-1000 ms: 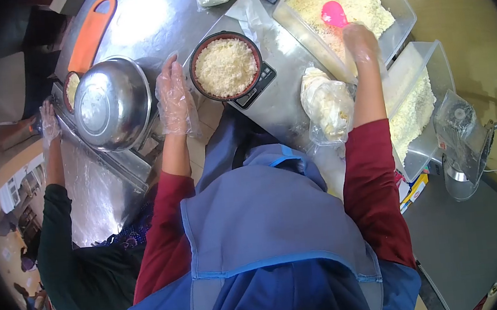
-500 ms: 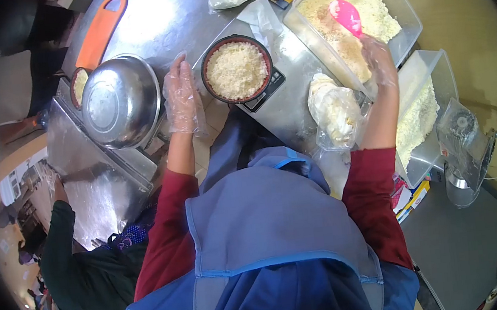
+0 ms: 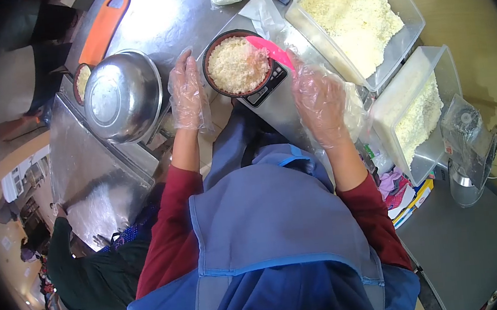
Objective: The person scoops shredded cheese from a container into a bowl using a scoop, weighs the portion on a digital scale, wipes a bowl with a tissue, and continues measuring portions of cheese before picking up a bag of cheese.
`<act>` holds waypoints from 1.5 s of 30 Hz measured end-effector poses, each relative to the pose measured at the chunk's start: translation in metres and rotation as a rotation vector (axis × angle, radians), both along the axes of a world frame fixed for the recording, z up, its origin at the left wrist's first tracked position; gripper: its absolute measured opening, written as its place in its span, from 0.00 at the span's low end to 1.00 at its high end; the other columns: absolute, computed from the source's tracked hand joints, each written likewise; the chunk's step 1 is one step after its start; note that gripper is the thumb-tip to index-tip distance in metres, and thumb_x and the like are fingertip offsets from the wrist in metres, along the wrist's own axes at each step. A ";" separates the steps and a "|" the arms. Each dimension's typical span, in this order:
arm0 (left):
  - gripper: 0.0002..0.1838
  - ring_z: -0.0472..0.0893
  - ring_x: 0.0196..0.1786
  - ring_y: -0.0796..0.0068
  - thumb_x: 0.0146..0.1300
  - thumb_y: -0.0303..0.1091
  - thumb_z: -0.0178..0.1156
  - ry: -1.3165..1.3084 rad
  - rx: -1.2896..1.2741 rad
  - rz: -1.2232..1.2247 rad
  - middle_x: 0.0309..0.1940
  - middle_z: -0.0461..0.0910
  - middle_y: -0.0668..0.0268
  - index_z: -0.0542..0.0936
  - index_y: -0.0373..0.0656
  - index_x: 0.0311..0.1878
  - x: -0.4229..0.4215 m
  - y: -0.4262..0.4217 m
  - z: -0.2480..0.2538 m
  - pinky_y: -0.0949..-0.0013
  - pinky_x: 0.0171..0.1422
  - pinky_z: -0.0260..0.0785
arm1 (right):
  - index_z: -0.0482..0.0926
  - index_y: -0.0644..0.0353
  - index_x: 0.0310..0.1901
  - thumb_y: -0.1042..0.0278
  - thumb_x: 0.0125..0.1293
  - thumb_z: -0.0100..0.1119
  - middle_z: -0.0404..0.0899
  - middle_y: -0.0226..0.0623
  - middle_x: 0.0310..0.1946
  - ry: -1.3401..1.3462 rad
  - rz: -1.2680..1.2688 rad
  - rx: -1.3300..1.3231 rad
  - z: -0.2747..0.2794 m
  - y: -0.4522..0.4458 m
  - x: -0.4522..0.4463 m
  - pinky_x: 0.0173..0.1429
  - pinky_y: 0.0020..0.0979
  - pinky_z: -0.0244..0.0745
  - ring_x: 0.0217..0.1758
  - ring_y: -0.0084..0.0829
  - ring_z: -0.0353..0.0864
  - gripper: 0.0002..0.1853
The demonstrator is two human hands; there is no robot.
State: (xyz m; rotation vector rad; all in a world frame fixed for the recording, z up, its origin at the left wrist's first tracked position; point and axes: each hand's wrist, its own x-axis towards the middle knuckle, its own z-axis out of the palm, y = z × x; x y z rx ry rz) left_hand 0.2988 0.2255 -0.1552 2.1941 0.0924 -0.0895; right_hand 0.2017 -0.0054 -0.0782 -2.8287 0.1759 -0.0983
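My right hand (image 3: 320, 101), in a clear plastic glove, is closed on the handle of a pink spoon (image 3: 273, 50). The spoon's head lies over the crumbly pale contents (image 3: 236, 65) of a round dark bowl (image 3: 210, 82). That bowl rests on a small scale (image 3: 267, 88). Just left of the bowl, my gloved left hand (image 3: 188, 92) is raised with nothing in it, its fingers stretched up. A plastic bag with pale contents (image 3: 353, 109) is partly hidden behind my right hand.
Two clear bins (image 3: 415, 30) (image 3: 390, 118) of pale crumbs are at the right. An upturned metal bowl (image 3: 117, 99) and an orange-handled tool (image 3: 103, 28) lie left. A co-worker's dark sleeve (image 3: 67, 262) is at lower left. A clear-sided device (image 3: 465, 140) stands far right.
My right hand has moved left and down from the upper bin, bringing the pink spoon over the round bowl. The co-worker's arm has moved down. My left hand stays beside the bowl.
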 end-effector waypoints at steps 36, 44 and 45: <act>0.24 0.76 0.57 0.49 0.75 0.45 0.44 -0.036 -0.036 -0.005 0.53 0.77 0.44 0.75 0.36 0.61 -0.007 -0.005 0.000 0.57 0.64 0.64 | 0.76 0.51 0.62 0.59 0.70 0.52 0.75 0.41 0.23 0.168 -0.153 0.258 0.007 -0.049 -0.002 0.35 0.34 0.70 0.26 0.27 0.74 0.20; 0.23 0.75 0.57 0.52 0.75 0.46 0.45 -0.043 -0.030 -0.011 0.52 0.76 0.45 0.74 0.39 0.62 -0.007 0.001 -0.011 0.58 0.64 0.63 | 0.83 0.59 0.46 0.55 0.68 0.45 0.83 0.52 0.42 0.197 -0.404 -0.036 -0.063 -0.186 0.081 0.52 0.44 0.75 0.46 0.48 0.84 0.21; 0.23 0.75 0.56 0.52 0.75 0.46 0.45 -0.032 -0.023 -0.013 0.52 0.76 0.46 0.74 0.40 0.62 -0.010 -0.001 -0.008 0.58 0.64 0.63 | 0.83 0.59 0.46 0.55 0.67 0.44 0.83 0.53 0.43 0.263 -0.422 -0.070 -0.080 -0.189 0.093 0.54 0.44 0.75 0.48 0.49 0.83 0.21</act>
